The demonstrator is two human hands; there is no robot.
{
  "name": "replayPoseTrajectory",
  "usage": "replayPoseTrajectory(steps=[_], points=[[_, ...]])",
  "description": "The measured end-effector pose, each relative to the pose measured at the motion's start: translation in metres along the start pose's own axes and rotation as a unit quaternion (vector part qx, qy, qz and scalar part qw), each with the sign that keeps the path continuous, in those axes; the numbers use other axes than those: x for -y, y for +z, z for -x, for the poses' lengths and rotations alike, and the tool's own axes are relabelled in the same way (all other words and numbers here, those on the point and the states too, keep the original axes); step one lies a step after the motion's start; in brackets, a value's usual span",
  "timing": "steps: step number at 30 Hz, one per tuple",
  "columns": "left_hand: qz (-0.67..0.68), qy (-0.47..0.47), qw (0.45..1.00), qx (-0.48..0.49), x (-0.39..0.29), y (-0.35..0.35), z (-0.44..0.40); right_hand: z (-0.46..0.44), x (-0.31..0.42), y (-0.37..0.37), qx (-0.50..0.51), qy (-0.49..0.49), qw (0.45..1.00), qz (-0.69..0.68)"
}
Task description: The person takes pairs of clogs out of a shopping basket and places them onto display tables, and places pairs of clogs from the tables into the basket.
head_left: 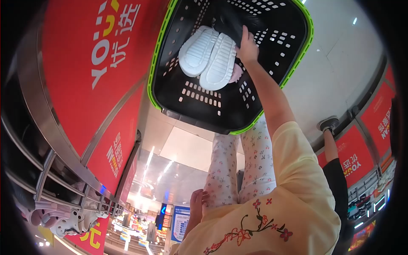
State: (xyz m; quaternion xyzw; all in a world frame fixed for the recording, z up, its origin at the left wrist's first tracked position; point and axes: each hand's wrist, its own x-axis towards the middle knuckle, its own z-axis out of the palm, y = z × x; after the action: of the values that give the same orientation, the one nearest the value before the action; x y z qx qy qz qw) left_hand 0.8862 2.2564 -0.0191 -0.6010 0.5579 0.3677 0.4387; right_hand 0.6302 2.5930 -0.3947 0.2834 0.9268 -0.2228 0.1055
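Observation:
My right hand (pixel 248 46) reaches into a black basket with a green rim (pixel 152 80), its index finger stretched out and its thumb apart. It is beside the right one of two white ribbed slippers (pixel 217 61), close to a dark item (pixel 233 23) whose shape is hard to make out. Part of a pink item (pixel 236 73) shows beneath the slippers. My left hand (pixel 199 203) hangs beside my left thigh, fingers loosely bent and slightly apart, with nothing visible in it.
Red panels (pixel 72 55) with white lettering line the left side, above a metal rack (pixel 44 174) bearing pale clogs (pixel 66 221). At the right, another person's leg and dark shoe (pixel 329 123) stand near more red panels (pixel 355 155). Lit shop displays lie behind.

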Motion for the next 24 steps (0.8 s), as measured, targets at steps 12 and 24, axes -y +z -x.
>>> replayPoseTrajectory(steps=[12, 24], points=[[0.074, 0.066, 0.994, 0.047, -0.027, 0.016, 0.031, -0.029, 0.044, -0.182, 0.043, 0.019, 0.999, -0.011], [0.071, 0.362, 0.913, 0.175, -0.102, 0.033, 0.081, 0.174, 0.079, -0.468, 0.074, 0.109, 0.770, -0.624]])
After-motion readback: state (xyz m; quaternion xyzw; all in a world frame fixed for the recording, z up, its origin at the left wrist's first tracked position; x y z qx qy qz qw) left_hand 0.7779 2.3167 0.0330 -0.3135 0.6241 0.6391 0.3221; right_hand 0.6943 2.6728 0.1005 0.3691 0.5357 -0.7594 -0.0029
